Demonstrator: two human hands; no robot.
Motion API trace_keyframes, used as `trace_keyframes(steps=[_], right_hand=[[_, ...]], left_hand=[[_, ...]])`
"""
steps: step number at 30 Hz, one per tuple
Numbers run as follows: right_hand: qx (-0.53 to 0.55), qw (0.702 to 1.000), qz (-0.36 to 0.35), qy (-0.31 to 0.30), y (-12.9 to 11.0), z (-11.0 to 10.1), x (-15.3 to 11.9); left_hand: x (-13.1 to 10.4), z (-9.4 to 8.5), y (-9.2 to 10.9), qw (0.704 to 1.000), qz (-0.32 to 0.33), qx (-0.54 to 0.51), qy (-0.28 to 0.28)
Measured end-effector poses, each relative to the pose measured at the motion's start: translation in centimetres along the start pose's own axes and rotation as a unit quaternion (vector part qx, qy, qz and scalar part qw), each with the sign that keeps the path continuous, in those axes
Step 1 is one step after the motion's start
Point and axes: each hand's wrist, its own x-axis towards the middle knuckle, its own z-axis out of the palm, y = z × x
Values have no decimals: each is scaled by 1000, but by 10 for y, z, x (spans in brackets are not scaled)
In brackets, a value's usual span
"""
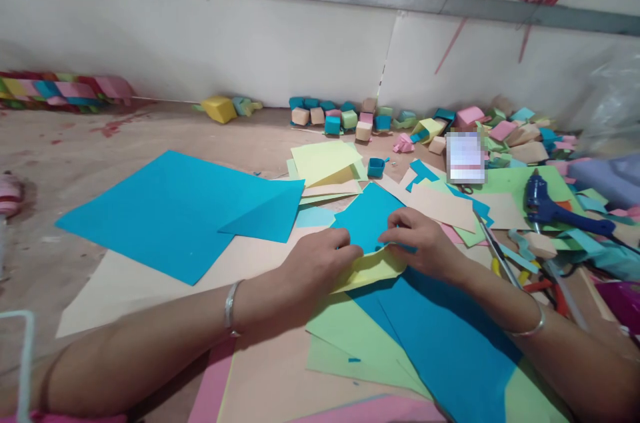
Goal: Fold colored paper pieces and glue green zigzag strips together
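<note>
While the left hand (pixel 317 263) and right hand (pixel 427 243) pinch the yellow paper (pixel 375 267) between them, uneven finger pressure could crease it crookedly, and the blue sheet (pixel 445 336) beneath the right hand, seemingly loose, might slide and spoil its alignment.

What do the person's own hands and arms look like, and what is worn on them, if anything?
The left hand and right hand have no gloves. A silver-coloured bangle circles the left wrist; a similar band sits on the right forearm. Pink cloth, perhaps a sleeve, shows at the bottom left edge.
</note>
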Motion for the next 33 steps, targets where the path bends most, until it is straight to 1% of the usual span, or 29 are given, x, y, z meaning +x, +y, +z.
trace_keyframes(steps=[2,4,7,10,13,17,22,26,30,33], right_hand=[[-18,999,-38,-14,2,3,0],[-46,996,-63,-32,2,4,0],[-95,989,-101,-60,2,0,0],[-123,982,-109,-89,0,-5,0],[-135,980,-96,-111,-3,-8,0],[-143,977,-101,-121,-7,-10,0],[-159,972,-87,-148,-5,-15,0],[-131,975,-71,-163,2,-18,-2],[-99,977,-53,-179,6,-19,-5],[-70,979,-23,-190,9,-20,-7]], left_hand=[[1,-6,2,999,11,21,-35],[2,-12,6,996,44,31,-75],[2,-16,12,989,72,69,-108],[3,-14,18,982,63,114,-138],[4,-13,22,979,54,111,-162],[2,-15,24,981,52,94,-160],[1,-10,19,986,66,87,-128],[1,-7,17,986,71,85,-128],[2,-7,16,988,73,79,-114],[3,-9,17,987,70,76,-122]])
